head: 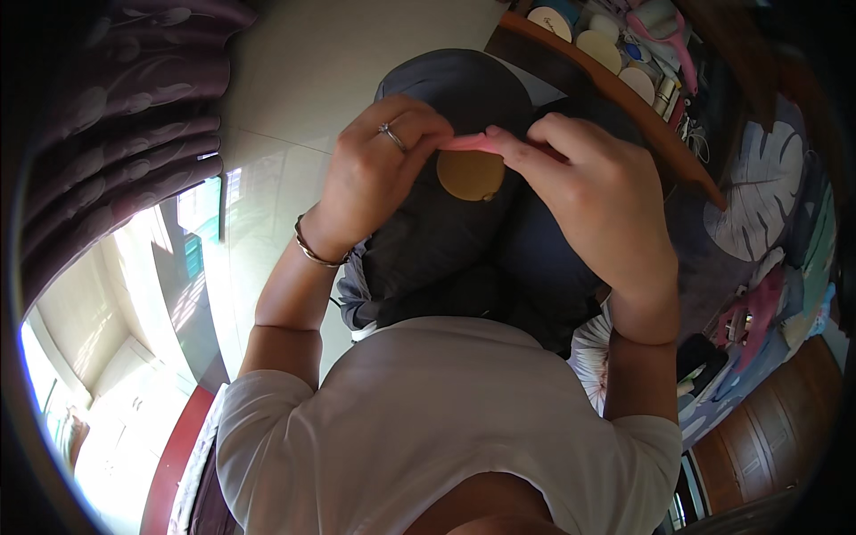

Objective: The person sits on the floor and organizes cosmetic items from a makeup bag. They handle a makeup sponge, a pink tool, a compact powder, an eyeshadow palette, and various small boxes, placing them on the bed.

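Note:
A thin pink object (468,142), perhaps plastic or cloth, stretches between my two hands above my lap; its exact kind cannot be told. Its left end is pinched in the fingers of my left hand (381,160), which wears a ring, with a bracelet (314,249) at the wrist. My right hand (592,180) grips the other end between thumb and fingers. Just below the pink object, a round gold-coloured disc or compact (471,175) lies on my dark trousers (435,234). Part of the pink object is hidden by my fingers.
At the upper right, a wooden-edged drawer or shelf (602,73) holds round cases, a pink-handled item (679,50) and cables. A patterned bedspread (756,194) with things on it lies to the right. A purple curtain (134,100) hangs at the left over a tiled floor (287,80).

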A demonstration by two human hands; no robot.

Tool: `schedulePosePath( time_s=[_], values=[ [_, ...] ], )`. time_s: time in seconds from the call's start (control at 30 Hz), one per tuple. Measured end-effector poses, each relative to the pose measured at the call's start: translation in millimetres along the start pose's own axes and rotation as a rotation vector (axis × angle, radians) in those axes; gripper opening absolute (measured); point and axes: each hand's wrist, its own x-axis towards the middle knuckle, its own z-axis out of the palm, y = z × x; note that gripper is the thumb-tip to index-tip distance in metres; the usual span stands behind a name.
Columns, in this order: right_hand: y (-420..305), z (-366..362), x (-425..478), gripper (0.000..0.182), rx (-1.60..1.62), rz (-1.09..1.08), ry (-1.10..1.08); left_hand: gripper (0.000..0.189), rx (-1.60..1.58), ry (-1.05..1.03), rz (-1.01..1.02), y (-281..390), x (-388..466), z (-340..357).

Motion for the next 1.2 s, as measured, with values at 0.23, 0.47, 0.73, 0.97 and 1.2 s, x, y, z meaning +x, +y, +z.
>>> schedulePosePath(
  time_s=[0.23, 0.47, 0.73, 0.97, 1.2],
  values=[
    [3.8, -1.6, -2.3, 0.026, 0.031, 0.016, 0.005, 0.01, 0.013, 0.02, 0.032, -1.2, -1.7, 1.9],
    [3.0, -1.4, -1.2, 0.024, -0.003, 0.011, 0.002, 0.011, 0.025, 0.031, 0.036, -2.1, -2.3, 1.1],
    [-1.6, 0.0, 1.7, 0.023, -0.005, 0.003, 0.018, 0.011, 0.034, 0.046, 0.035, -1.3, -2.4, 2.2],
    [1.9, -1.9, -1.3, 0.023, 0.01, 0.017, 0.002, 0.012, 0.05, 0.057, 0.056, -3.9, -4.2, 1.9],
    [1.7, -1.4, -0.2, 0.021, 0.003, 0.031, -0.006, 0.012, 0.062, 0.058, 0.05, -1.8, -3.4, 1.5]
  ],
)
